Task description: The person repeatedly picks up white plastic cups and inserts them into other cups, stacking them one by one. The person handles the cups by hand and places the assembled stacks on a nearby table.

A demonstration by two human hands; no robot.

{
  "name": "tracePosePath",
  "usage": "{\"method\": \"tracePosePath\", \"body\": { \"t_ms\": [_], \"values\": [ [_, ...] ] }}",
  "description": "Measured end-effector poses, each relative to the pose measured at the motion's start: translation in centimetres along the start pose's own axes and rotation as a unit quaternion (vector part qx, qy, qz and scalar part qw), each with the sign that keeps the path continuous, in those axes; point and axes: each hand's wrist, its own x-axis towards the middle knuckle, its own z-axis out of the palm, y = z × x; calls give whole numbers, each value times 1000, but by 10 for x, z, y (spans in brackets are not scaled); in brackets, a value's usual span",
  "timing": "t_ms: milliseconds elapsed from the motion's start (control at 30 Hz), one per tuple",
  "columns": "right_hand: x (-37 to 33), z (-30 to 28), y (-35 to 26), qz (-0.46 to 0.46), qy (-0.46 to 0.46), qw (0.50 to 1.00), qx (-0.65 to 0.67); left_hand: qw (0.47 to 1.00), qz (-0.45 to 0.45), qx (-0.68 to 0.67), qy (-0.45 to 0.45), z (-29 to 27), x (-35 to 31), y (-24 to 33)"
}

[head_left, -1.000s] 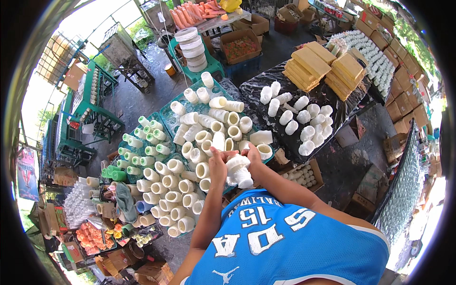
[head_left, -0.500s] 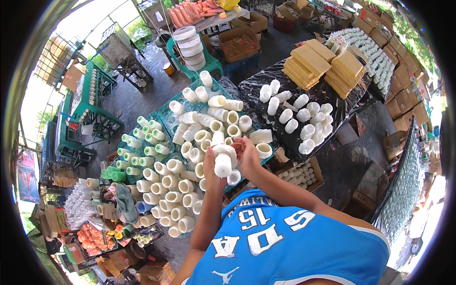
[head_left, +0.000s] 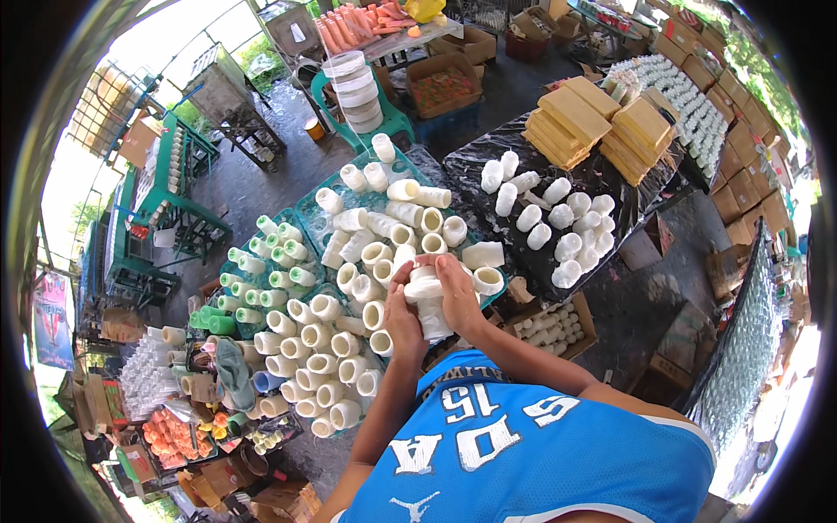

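White piece and cream tubes both look smooth and waxy, with a soft sheen. Black sheet is wrinkled, glossy plastic (glints along the creases). Yellow slabs look matt and rough-edged, jersey is matt mesh cloth, chair is smooth plastic, boxes are matt cardboard.

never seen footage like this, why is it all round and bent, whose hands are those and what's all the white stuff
There is no robot: a person works bare-handed. A fisheye camera on their head looks down, which bends straight edges; the blue shirt is the wearer's own. Their left hand and right hand cup a white piece. Beyond it, pale hollow cylinders crowd teal trays. To the right, white lumps lie on a black covering, with yellow slabs stacked behind.
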Motion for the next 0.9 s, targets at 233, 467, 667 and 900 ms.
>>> {"method": "tracePosePath", "body": {
  "t_ms": [233, 467, 667, 900],
  "values": [
    [10, -4, 5, 43, 2, 999, 0, 995, 23, 32, 87, -8, 3, -15],
    [34, -16, 34, 158, -88, 981, -71, 990, -98, -57, 85, -29, 20, -27],
    [7, 1, 41, 45, -38, 995, -78, 963, -111, 3, 245, -51, 38, -36],
    [16, 12, 72, 244, 20, 949, 199, 975, -78, 135, 157, -39, 36, -21]
  ]
}}
